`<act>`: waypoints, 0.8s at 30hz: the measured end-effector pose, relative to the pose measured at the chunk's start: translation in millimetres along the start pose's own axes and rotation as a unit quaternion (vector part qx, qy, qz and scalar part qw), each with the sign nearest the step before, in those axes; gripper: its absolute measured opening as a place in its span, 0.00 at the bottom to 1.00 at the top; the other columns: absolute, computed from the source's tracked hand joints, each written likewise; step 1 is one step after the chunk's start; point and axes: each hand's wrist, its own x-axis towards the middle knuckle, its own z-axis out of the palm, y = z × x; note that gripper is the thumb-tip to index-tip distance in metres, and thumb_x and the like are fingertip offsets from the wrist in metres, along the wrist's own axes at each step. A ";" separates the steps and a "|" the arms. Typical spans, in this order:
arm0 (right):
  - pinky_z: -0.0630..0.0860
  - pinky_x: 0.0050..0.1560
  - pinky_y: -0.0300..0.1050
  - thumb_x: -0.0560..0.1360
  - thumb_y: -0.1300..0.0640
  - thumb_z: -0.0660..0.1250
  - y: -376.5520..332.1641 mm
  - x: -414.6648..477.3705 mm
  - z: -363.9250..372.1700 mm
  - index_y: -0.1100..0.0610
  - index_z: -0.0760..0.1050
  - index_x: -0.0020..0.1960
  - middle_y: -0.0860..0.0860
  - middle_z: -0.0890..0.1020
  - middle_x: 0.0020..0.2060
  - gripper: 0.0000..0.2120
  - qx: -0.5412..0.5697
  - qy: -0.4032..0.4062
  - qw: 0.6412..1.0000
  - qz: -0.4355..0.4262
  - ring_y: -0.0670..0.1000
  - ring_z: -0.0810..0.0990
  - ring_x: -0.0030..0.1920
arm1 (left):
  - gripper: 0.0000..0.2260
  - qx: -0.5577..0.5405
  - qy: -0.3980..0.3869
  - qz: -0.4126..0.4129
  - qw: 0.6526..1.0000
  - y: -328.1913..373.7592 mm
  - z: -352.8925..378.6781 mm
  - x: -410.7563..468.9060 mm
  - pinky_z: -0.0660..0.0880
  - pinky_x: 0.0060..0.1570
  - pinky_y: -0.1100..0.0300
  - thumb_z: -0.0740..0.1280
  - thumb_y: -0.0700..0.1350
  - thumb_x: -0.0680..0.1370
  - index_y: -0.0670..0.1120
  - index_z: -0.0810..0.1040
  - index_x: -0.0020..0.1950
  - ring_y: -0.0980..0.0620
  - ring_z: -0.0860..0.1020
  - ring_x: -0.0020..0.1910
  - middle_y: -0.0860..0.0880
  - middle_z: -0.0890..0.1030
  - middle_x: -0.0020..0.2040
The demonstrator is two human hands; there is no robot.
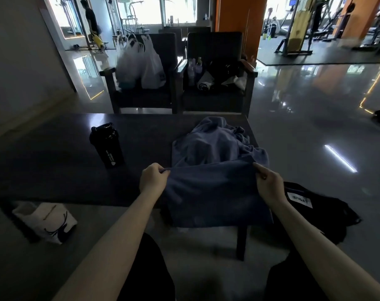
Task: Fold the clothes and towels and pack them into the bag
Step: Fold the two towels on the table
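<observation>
Two hands hold the blue cloth (210,192) by one raised edge. Left hand (153,178): fingers curled, pinching the left end of that edge. Right hand (269,183): thumb and fingers pinching the right end. The held edge runs left to right, taut between the two grips and roughly parallel to the near edge of the table (54,166).

Cloth position: the far portion lies bunched on the table's right end, beyond the grips. The near portion hangs from the held edge, over the table's near edge. Whether it is a towel or a garment cannot be determined.

Key relation: the loose bulk lies directly ahead of both hands, about equally near to each. Any fold therefore likely requires both hands to travel together, keeping the edge level.

A black item (315,211) with a white label, possibly the bag, lies just beside the right forearm, so the right hand is nearer to it. A black bottle (107,145) stands on the table, left of the cloth and apart from it.
</observation>
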 end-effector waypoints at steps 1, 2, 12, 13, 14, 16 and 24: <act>0.69 0.51 0.39 0.77 0.66 0.60 2.9 8.0 5.5 0.58 0.75 0.65 0.55 0.81 0.57 0.18 -0.017 -0.014 1.000 0.000 0.55 0.80 0.54 | 0.06 0.007 0.003 -0.005 1.000 -0.6 5.0 8.4 0.70 0.40 0.59 0.66 0.48 0.77 0.45 0.77 0.47 0.49 0.75 0.43 0.46 0.79 0.47; 0.70 0.51 0.40 0.77 0.66 0.60 5.9 15.7 10.9 0.57 0.74 0.67 0.56 0.81 0.57 0.19 -0.034 -0.032 0.999 0.002 0.56 0.80 0.54 | 0.06 0.011 0.002 -0.007 1.000 -1.3 10.1 17.0 0.70 0.40 0.59 0.66 0.48 0.77 0.45 0.76 0.46 0.49 0.75 0.43 0.45 0.80 0.48; 0.69 0.51 0.40 0.77 0.67 0.59 46.3 65.5 55.4 0.56 0.71 0.69 0.56 0.79 0.60 0.21 -0.059 -0.077 0.995 0.035 0.57 0.78 0.58 | 0.06 0.038 0.000 -0.005 0.999 0.6 62.5 80.8 0.68 0.36 0.59 0.65 0.46 0.79 0.45 0.76 0.46 0.51 0.74 0.39 0.49 0.77 0.41; 0.69 0.50 0.40 0.77 0.67 0.59 49.9 67.0 57.9 0.56 0.71 0.69 0.56 0.79 0.60 0.22 -0.065 -0.074 0.995 0.035 0.57 0.78 0.58 | 0.06 0.044 0.003 -0.003 0.999 -0.2 65.9 83.8 0.68 0.36 0.59 0.65 0.47 0.79 0.44 0.76 0.46 0.51 0.74 0.39 0.50 0.76 0.40; 0.69 0.49 0.41 0.77 0.66 0.59 52.4 68.3 60.3 0.55 0.71 0.69 0.56 0.79 0.60 0.22 -0.074 -0.071 0.994 0.033 0.57 0.78 0.57 | 0.07 0.049 0.006 -0.001 0.999 -1.4 69.3 86.5 0.68 0.36 0.58 0.65 0.47 0.78 0.44 0.76 0.46 0.50 0.74 0.39 0.50 0.76 0.40; 0.72 0.48 0.43 0.77 0.65 0.59 54.2 69.4 63.6 0.55 0.71 0.69 0.55 0.79 0.61 0.21 -0.105 -0.063 0.992 0.020 0.58 0.78 0.57 | 0.07 0.056 0.013 0.001 0.998 -3.7 74.5 90.1 0.68 0.36 0.58 0.66 0.48 0.78 0.44 0.75 0.46 0.50 0.74 0.39 0.49 0.76 0.40; 0.72 0.54 0.52 0.77 0.65 0.58 53.4 57.7 71.8 0.60 0.71 0.69 0.55 0.76 0.64 0.20 -0.239 -0.063 0.969 -0.020 0.61 0.72 0.62 | 0.09 0.148 0.012 0.053 0.988 -17.9 85.7 79.5 0.73 0.50 0.50 0.65 0.48 0.79 0.43 0.74 0.53 0.44 0.76 0.54 0.43 0.77 0.55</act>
